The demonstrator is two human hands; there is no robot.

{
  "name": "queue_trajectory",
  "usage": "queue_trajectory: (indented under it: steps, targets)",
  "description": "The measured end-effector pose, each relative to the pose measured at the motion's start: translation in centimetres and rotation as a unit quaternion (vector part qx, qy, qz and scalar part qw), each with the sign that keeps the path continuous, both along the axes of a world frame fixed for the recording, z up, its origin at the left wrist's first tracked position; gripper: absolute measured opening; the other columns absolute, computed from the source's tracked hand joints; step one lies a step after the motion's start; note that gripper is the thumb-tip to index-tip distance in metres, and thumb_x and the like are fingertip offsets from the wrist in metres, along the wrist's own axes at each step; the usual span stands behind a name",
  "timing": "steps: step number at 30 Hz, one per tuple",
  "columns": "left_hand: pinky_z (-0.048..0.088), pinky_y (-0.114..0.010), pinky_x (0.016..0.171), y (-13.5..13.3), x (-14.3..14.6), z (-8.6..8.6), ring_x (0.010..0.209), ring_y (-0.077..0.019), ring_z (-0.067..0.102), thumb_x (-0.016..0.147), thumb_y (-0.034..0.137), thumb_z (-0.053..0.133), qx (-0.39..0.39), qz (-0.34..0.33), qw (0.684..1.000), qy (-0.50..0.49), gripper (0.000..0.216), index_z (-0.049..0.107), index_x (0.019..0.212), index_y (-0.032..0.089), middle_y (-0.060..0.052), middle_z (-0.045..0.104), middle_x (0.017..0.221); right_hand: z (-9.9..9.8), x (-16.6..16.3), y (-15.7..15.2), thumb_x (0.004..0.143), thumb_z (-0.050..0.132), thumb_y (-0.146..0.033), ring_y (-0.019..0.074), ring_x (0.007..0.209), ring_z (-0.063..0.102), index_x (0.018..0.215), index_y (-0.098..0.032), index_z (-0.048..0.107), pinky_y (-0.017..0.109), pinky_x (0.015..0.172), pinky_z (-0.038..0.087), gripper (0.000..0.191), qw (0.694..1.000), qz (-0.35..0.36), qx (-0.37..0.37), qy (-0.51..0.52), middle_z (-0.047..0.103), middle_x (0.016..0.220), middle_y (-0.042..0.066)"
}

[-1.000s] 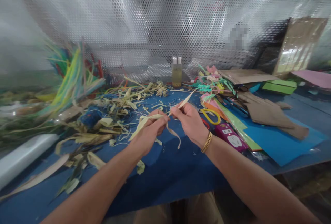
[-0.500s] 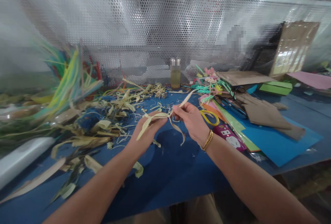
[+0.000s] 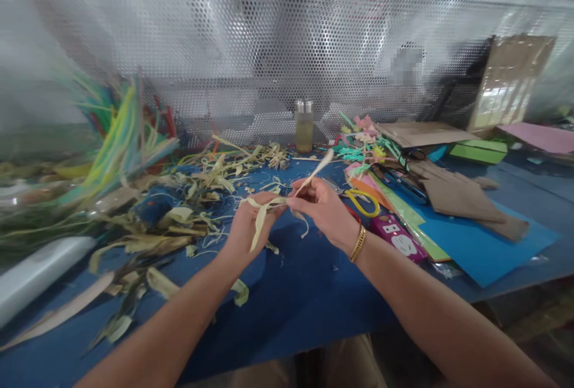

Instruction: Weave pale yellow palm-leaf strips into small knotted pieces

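Note:
My left hand (image 3: 248, 226) is closed around pale dried husk strips (image 3: 259, 228), one of which hangs down over the back of that hand. Close beside it, my right hand (image 3: 326, 208) pinches a strip where the pieces cross between the two hands. One narrow end (image 3: 320, 165) sticks up and away past my right fingers, and a short curled end (image 3: 301, 222) dangles below. How the strips join is hidden by the fingers. Yellow-handled scissors (image 3: 375, 207) lie just right of my right hand, partly covered.
Loose husks (image 3: 170, 243) and colourful strands (image 3: 121, 143) fill the left. A bottle (image 3: 304, 131) stands before the perforated metal panel (image 3: 215, 29). To the right lie a purple object (image 3: 397, 238), blue sheets (image 3: 475, 250), brown card (image 3: 461, 196) and small craft flowers (image 3: 365, 131).
My right hand has shifted slightly left and nearer my left hand. The raised strip end has turned and dropped a little on its way, and the dangling end below looks shorter.

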State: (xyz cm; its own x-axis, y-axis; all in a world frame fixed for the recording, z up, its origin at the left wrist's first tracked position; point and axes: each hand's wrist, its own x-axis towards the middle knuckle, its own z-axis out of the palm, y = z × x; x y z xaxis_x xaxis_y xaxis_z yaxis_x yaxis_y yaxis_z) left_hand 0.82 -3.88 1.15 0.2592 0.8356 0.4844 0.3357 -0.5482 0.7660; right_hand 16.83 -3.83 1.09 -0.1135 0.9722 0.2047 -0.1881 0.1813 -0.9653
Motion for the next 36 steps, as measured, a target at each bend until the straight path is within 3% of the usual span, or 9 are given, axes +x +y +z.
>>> queue_trajectory:
  steps: [3,8,13,17,20,22,27,31,36]
  targets:
    - [0.044,-0.029,0.071,-0.1,-0.1,-0.3,0.076,-0.0188,0.057,0.082,0.036,0.06,-0.073,0.023,0.996,-0.043,0.018,0.067,0.083,0.02,-0.002,0.064,0.078,-0.5,0.1,0.1,0.072,0.071,-0.031,0.0119,0.073,0.058,0.085,-0.019,0.059,0.027,0.07,0.047,0.022,0.996,-0.009,0.05,-0.077,0.062,0.08,0.001]
    - [0.042,-0.027,0.068,0.2,-0.1,-0.5,0.071,-0.0163,0.054,0.075,0.036,0.068,-0.107,0.017,0.992,-0.069,0.018,0.065,0.074,0.018,0.0,0.061,0.072,-0.4,0.4,0.2,0.078,0.065,-0.032,0.0105,0.064,0.053,0.074,-0.018,0.061,0.025,0.064,0.044,0.015,0.977,-0.04,0.11,-0.176,0.06,0.07,-0.001]
    - [0.043,-0.027,0.066,0.0,0.0,-0.3,0.07,-0.0164,0.055,0.071,0.037,0.072,-0.137,0.032,0.986,-0.087,0.02,0.068,0.073,0.017,-0.001,0.064,0.072,0.0,0.6,0.2,0.077,0.065,-0.033,0.011,0.064,0.053,0.069,-0.018,0.06,0.024,0.063,0.042,0.017,0.975,-0.045,0.093,-0.197,0.061,0.068,-0.001]
    - [0.046,-0.027,0.069,-0.4,0.2,-0.3,0.072,-0.0148,0.057,0.073,0.035,0.071,-0.253,-0.029,0.948,-0.193,0.018,0.068,0.071,0.017,-0.002,0.065,0.075,0.4,0.3,0.1,0.073,0.069,-0.042,0.0096,0.06,0.047,0.066,-0.018,0.059,0.025,0.061,0.039,0.027,0.996,0.014,-0.012,-0.084,0.055,0.061,-0.003]
    - [0.046,-0.025,0.06,-0.5,0.4,-0.3,0.059,-0.0107,0.053,0.071,0.034,0.073,-0.363,-0.081,0.889,-0.268,0.017,0.066,0.072,0.018,0.0,0.061,0.068,0.5,0.2,-0.1,0.065,0.075,-0.047,0.0086,0.058,0.045,0.062,-0.018,0.056,0.025,0.061,0.039,0.036,0.992,0.08,-0.09,0.033,0.052,0.06,-0.004]
    - [0.045,-0.024,0.058,-0.5,0.4,-0.3,0.055,-0.0096,0.051,0.071,0.035,0.074,-0.383,-0.09,0.881,-0.262,0.018,0.066,0.072,0.018,0.001,0.059,0.065,0.5,0.3,0.0,0.061,0.078,-0.047,0.0084,0.058,0.046,0.063,-0.018,0.055,0.025,0.061,0.039,0.037,0.986,0.093,-0.118,0.077,0.053,0.061,-0.004]
    - [0.046,-0.027,0.06,-0.3,0.2,-0.3,0.057,-0.0126,0.053,0.077,0.044,0.066,-0.333,-0.079,0.928,-0.146,0.026,0.065,0.073,0.019,0.0,0.06,0.065,0.3,1.0,0.7,0.061,0.079,-0.045,0.0087,0.06,0.046,0.066,-0.018,0.058,0.025,0.062,0.039,0.035,0.991,0.034,-0.106,0.079,0.053,0.062,-0.004]
    - [0.041,-0.027,0.06,0.3,-0.6,-0.2,0.058,-0.0146,0.053,0.082,0.045,0.055,-0.204,-0.001,0.979,0.031,0.032,0.063,0.065,0.018,0.0,0.06,0.06,0.4,1.4,1.1,0.067,0.074,-0.046,0.0099,0.063,0.049,0.065,-0.018,0.057,0.026,0.066,0.04,0.033,0.997,-0.028,-0.061,0.041,0.055,0.065,-0.002]
    - [0.043,-0.031,0.073,1.0,-1.5,-0.4,0.083,-0.0226,0.062,0.079,0.034,0.057,-0.048,0.081,0.981,0.172,0.02,0.071,0.084,0.021,-0.004,0.071,0.087,0.4,1.1,1.1,0.072,0.07,-0.042,0.0105,0.064,0.051,0.067,-0.019,0.053,0.027,0.07,0.044,0.028,0.997,-0.057,-0.033,0.036,0.055,0.066,-0.002]
